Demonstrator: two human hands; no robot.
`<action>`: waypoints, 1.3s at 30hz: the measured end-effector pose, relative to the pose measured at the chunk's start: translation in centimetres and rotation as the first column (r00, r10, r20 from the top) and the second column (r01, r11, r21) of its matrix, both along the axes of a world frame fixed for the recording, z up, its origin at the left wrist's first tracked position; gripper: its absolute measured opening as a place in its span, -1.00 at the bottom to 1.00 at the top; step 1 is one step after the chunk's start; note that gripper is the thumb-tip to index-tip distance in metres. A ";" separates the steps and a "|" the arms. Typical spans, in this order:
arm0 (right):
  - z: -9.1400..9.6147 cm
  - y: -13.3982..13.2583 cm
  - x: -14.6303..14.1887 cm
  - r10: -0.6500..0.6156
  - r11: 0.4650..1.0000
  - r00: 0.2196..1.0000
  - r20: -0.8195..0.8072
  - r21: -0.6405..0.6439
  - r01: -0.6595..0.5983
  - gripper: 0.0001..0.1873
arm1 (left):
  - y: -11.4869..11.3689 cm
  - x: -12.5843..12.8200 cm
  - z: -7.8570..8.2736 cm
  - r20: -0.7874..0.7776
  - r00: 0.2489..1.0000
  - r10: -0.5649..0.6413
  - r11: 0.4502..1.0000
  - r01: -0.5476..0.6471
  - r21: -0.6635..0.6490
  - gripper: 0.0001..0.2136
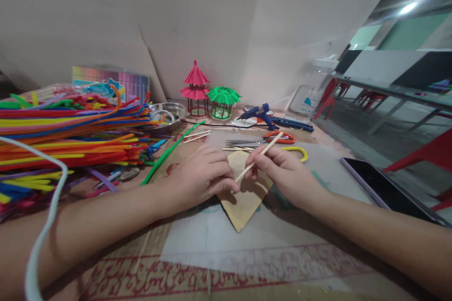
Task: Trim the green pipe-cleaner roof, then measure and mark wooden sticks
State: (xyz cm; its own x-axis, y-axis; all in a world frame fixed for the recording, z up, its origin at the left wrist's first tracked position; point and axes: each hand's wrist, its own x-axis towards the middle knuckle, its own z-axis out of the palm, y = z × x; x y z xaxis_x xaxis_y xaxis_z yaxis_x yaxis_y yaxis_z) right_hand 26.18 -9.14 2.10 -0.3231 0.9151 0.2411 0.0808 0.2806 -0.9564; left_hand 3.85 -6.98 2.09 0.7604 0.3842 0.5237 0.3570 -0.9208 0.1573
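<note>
A stick (246,171) is pinched by the right hand (287,171); grip by the left hand (203,169) cannot be told. The card (239,216) could be shifted if brushed by either.

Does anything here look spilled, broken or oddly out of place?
I see nothing spilled or broken. The oddest thing is a white cord crossing loosely in front of the left forearm. At left, an orange strip curls up from the colourful heap, unlike its straighter neighbours.
</note>
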 end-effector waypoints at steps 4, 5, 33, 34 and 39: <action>-0.8 0.6 0.3 0.008 0.996 0.994 -0.109 -0.086 -0.018 -0.62 | 0.1 0.0 -0.2 0.000 0.999 0.035 0.998 -0.035 -0.045 -0.81; -0.9 0.7 0.3 0.011 0.994 0.994 -0.113 -0.105 -0.023 -0.63 | 0.1 0.0 -0.2 0.002 0.999 0.038 0.998 -0.038 -0.042 -0.82; -0.7 -0.7 0.3 -0.067 0.763 0.801 0.595 0.548 -0.343 -0.79 | 0.9 -0.1 -0.2 -0.330 0.943 -0.039 0.964 -0.051 -0.262 -0.66; -0.7 -0.7 0.2 -0.072 0.766 0.800 0.595 0.547 -0.338 -0.79 | 0.9 -0.1 -0.2 -0.328 0.944 -0.036 0.964 -0.053 -0.259 -0.65; -0.5 -0.9 -0.1 0.041 0.787 0.808 0.587 0.480 -0.388 -0.79 | 1.0 -0.1 -0.5 -0.296 0.954 -0.037 0.970 -0.038 -0.241 -0.63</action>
State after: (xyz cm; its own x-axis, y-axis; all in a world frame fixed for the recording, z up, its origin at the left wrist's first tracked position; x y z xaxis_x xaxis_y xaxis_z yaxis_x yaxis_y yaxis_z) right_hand 26.06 -10.04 1.61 -0.7233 0.5579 0.4068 0.3792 0.8133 -0.4412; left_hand 3.75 -6.02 1.64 0.8663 0.4712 0.1659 0.4221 -0.8680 0.2617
